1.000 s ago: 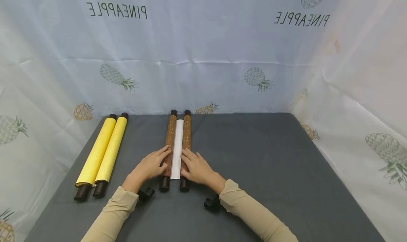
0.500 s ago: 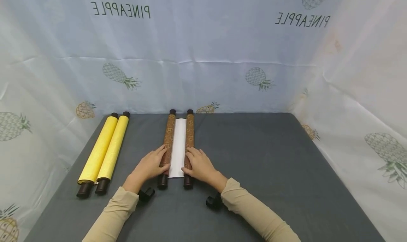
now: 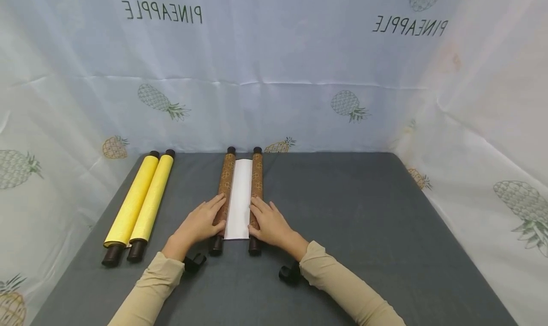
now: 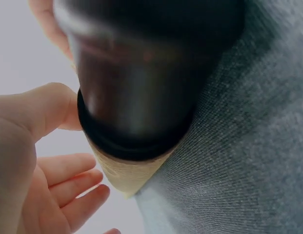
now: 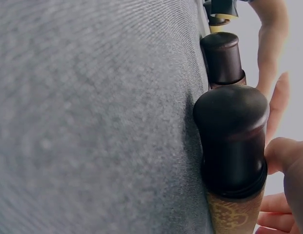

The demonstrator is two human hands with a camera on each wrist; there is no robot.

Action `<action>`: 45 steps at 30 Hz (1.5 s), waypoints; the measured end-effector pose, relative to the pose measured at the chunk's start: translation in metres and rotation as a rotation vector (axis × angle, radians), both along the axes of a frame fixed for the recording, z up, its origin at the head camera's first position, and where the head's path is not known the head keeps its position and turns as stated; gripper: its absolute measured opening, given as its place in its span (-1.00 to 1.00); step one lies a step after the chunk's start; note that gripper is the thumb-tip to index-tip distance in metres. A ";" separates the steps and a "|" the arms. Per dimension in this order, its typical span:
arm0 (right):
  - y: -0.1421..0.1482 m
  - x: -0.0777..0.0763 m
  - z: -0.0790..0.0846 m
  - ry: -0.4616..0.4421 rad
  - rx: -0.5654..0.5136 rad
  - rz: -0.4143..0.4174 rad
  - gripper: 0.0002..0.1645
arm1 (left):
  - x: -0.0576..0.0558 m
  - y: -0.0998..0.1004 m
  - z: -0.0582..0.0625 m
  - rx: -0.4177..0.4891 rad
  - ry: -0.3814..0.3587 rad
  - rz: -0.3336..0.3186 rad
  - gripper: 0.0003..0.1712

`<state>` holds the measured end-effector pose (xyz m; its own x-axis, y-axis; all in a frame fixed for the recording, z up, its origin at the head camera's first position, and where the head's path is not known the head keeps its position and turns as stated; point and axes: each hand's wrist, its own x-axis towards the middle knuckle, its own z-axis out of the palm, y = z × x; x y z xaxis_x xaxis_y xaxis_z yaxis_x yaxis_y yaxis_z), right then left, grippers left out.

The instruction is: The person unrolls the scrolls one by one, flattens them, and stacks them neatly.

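Two brown rolls (image 3: 257,176) lie under your left hand (image 3: 200,225) and right hand (image 3: 271,226), fingers slightly apart; the white paper (image 3: 239,204) looks creasable, so hold the firm-looking dark knobs (image 3: 254,246).

1. In the head view, the left hand (image 3: 199,223) covers a near part of the left brown roller (image 3: 227,173), so the surface there is hidden.
2. The right hand (image 3: 271,225) likewise hides a part of the right brown roller (image 3: 257,173).
3. The left sleeve (image 3: 150,288) and the right sleeve (image 3: 347,283) are cut by the lower edge.
4. In the left wrist view, the dark knob (image 4: 141,92) is blurred and its top is cut off.
5. The right wrist view cuts the right hand at the right edge.
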<state>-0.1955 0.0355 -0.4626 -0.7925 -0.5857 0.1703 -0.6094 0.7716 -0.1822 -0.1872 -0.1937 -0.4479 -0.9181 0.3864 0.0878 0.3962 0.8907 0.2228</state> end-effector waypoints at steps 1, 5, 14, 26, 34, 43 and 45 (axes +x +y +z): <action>0.001 0.000 0.000 0.001 0.003 0.005 -0.37 | 0.000 0.000 0.000 0.007 0.000 -0.003 -0.28; 0.003 0.000 0.001 -0.004 0.010 0.014 -0.40 | 0.000 0.000 0.000 0.023 -0.021 -0.016 -0.31; 0.002 -0.003 0.001 0.006 0.041 -0.049 -0.39 | -0.001 0.001 0.002 0.007 -0.042 0.008 -0.38; 0.003 -0.005 0.002 -0.031 0.014 -0.069 -0.32 | 0.001 -0.003 -0.001 0.004 0.013 0.019 -0.31; 0.006 -0.007 0.001 -0.051 -0.002 -0.062 -0.36 | 0.004 -0.007 0.000 0.034 0.027 0.018 -0.37; 0.008 -0.007 0.005 -0.058 -0.026 -0.101 -0.31 | 0.004 -0.010 0.000 0.042 0.015 0.039 -0.46; 0.009 -0.006 0.004 -0.055 -0.037 -0.101 -0.29 | 0.004 -0.011 0.000 0.039 -0.002 0.046 -0.44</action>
<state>-0.2016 0.0441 -0.4584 -0.8556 -0.4969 0.1448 -0.5176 0.8205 -0.2426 -0.1831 -0.2048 -0.4475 -0.9352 0.3398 0.0999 0.3542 0.8988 0.2581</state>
